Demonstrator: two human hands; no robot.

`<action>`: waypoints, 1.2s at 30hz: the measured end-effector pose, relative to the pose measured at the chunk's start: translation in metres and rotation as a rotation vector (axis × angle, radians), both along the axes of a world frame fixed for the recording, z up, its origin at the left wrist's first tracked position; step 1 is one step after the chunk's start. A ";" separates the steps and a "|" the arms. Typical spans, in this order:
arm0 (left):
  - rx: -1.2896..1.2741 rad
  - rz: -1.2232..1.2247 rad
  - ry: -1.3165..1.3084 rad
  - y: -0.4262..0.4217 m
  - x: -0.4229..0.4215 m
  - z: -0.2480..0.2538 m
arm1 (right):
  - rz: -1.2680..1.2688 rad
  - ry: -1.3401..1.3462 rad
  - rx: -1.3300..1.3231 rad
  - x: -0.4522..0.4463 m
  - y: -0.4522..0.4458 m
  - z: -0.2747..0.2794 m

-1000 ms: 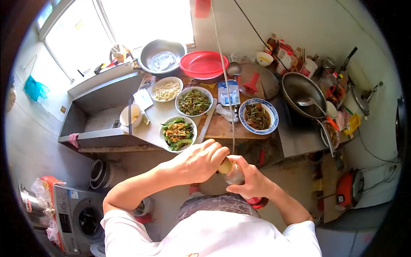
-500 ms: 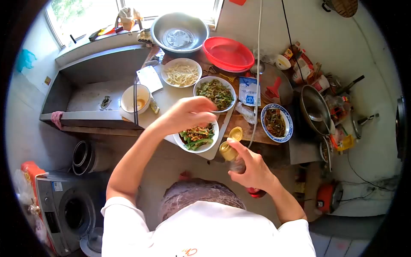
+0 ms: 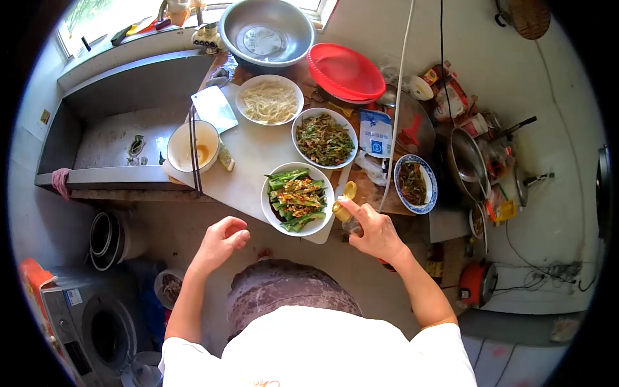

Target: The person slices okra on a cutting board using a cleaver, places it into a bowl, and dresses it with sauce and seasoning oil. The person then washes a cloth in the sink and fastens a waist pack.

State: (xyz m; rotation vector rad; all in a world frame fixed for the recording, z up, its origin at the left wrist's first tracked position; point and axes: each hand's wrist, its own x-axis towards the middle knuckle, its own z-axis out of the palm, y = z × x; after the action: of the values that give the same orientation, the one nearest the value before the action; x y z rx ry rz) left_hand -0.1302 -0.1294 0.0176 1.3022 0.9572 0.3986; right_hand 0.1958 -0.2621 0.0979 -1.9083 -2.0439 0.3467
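Note:
My right hand (image 3: 380,235) is closed around a small glass seasoning jar (image 3: 351,226) whose gold flip lid (image 3: 349,190) stands up; the palm side is hidden. Just left of it, near the front edge of the white cutting board (image 3: 251,158), sits a white bowl of green pods (image 3: 298,198) topped with chopped garlic and red bits in dark sauce. My left hand (image 3: 222,244) hangs in front of the board, left of that bowl. Its fingers are loosely bent, a little apart from the thumb, and nothing shows in them.
Behind stand a bowl of shredded greens (image 3: 324,138), a bowl of pale shreds (image 3: 269,101), a metal basin (image 3: 267,35) and a red basin (image 3: 345,68). Chopsticks (image 3: 195,148) lie across a used bowl (image 3: 180,145) beside the sink (image 3: 109,175). A blue-rimmed bowl (image 3: 433,187) and a wok (image 3: 467,155) stand right.
My left hand has drawn back from above the bowl of green pods to the lower left, uncovering it. My right hand still holds the jar, and the view has shifted slightly.

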 end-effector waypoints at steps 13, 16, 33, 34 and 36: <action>0.008 0.013 0.079 -0.013 -0.017 -0.033 | 0.023 -0.092 -0.084 -0.013 0.028 -0.020; 0.041 0.017 0.101 -0.011 -0.017 -0.029 | 0.032 -0.101 -0.072 -0.016 0.033 -0.020; 0.094 0.023 0.159 -0.008 -0.022 -0.030 | 0.062 -0.177 -0.079 -0.022 0.039 -0.028; 0.096 0.022 0.162 -0.008 -0.022 -0.031 | 0.064 -0.174 -0.072 -0.023 0.040 -0.030; 0.104 0.021 0.168 -0.006 -0.023 -0.033 | 0.060 -0.144 -0.070 -0.022 0.041 -0.033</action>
State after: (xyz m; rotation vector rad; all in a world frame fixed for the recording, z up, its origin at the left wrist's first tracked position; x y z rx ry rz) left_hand -0.1534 -0.1359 -0.0151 1.4382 1.1031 0.3633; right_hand 0.1733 -0.2212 0.0647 -1.9683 -2.2118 0.3067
